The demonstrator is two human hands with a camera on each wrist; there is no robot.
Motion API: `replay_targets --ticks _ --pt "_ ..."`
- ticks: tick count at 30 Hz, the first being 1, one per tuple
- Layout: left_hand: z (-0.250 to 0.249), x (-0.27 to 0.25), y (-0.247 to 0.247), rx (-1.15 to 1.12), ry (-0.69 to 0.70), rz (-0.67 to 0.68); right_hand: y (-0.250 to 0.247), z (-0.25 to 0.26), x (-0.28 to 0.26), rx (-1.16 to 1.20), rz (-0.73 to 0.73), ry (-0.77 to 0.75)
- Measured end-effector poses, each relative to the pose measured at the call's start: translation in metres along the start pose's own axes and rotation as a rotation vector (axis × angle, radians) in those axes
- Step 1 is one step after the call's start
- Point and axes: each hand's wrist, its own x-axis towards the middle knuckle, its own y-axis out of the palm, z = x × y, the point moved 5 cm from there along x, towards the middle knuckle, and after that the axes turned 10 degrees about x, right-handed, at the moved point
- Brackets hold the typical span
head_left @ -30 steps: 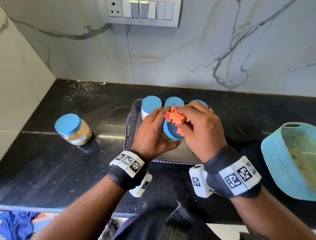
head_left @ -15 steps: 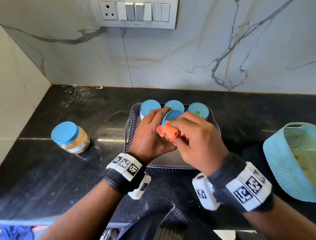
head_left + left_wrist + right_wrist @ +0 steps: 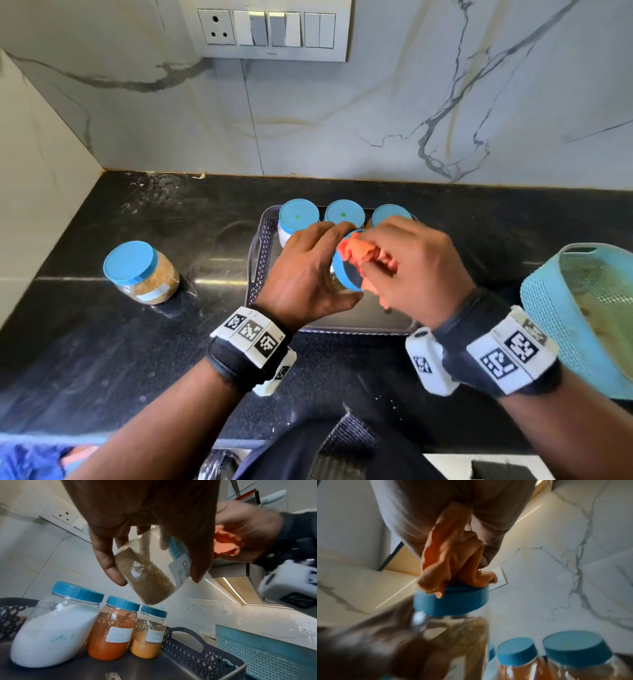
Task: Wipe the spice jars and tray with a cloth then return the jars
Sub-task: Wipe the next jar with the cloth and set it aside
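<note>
Our left hand (image 3: 308, 270) grips a tilted clear plastic blue-lidded jar of brown powder (image 3: 149, 573); our right hand (image 3: 414, 270) presses a bunched orange cloth (image 3: 359, 251) on its lid.

The jar of white powder (image 3: 51, 632) carries the handwritten word "SALT" directly on its wall. The held jar (image 3: 149, 572) bears a white label (image 3: 180, 568) with handwriting beginning "Co"; the remainder is covered by the thumb. The labels on the red-powder jar (image 3: 111, 635) and the orange-powder jar (image 3: 149, 635) show faint handwriting that cannot be read.
</note>
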Motion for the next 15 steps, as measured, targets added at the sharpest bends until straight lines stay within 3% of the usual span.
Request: replay_targets --ticks 4,8,12,15 --pt "-0.005 0.001 -0.002 -0.001 0.014 0.029 -0.007 -0.007 0.005 -0.007 -0.089 0.044" --pt "-0.004 0.0 -0.005 0.077 0.041 0.016 0.006 0.016 -0.006 0.006 -0.018 -0.033" --pt "-0.011 -0.002 -0.007 0.045 0.032 -0.022 -0.013 -0.008 0.0 -0.008 -0.138 0.048" --pt "-0.014 -0.001 -0.007 0.052 0.056 -0.021 -0.001 0.011 -0.007 0.011 -0.043 -0.026"
